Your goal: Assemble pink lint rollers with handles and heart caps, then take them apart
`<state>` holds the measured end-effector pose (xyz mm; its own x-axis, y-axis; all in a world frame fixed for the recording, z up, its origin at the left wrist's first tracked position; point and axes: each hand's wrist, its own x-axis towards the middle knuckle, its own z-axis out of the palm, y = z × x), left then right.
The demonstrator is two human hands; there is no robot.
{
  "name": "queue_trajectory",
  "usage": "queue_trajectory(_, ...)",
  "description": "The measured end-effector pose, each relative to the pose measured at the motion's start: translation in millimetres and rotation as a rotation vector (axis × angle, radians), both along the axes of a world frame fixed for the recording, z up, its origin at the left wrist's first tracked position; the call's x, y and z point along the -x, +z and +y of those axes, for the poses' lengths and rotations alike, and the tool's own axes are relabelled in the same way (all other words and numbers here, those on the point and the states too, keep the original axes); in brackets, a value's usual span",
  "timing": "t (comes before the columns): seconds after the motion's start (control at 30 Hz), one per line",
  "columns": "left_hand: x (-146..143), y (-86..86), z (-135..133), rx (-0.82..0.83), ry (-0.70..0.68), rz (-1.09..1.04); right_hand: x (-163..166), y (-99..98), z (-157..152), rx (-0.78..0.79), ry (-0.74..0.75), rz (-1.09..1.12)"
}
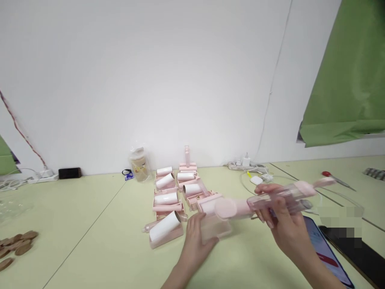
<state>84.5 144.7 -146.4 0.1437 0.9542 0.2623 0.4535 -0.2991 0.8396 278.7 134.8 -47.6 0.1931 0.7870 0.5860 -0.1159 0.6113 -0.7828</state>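
Observation:
My left hand (197,237) is closed around the near side of a pale pink translucent box (218,229), blurred by motion. My right hand (284,220), fingers wrapped, grips a clear pink tube-like piece (267,200) above the table. A pink end sticks out on its right. On its left, a solid pink part with a rounded head (227,208) reaches over the box; whether the two touch I cannot tell. Left of my left hand, a white hollow roll (165,227) leans in an open pink case (168,239).
Several more pink cases with white rolls (166,198) stand in two rows towards the wall. A phone (327,253) and a long black object (361,253) lie by my right wrist. Cables, a power strip (236,165) and a red-handled screwdriver (338,180) are behind. Brown discs (22,243) lie far left.

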Motion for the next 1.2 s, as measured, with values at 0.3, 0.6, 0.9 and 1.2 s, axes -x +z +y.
queue_trajectory(0.3, -5, 35.5, -28, 0.406, -0.157, -0.541, -4, -31.0, -17, -0.011, 0.565, -0.381)
queue_trajectory(0.6, -2, 17.7, -27, 0.7, -0.4, -0.76, -38, -27.0, 4, -0.002, -0.067, -0.754)
queue_trajectory(0.9, -13, 16.5, -35, 0.567, -0.286, -0.655, 3, -51.2, -18, 0.056, 0.311, -0.663)
queue_trajectory(1.2, -11, 23.7, -37, 0.611, -0.208, -0.61, 2, -47.2, -26, -0.121, 0.196, -0.827)
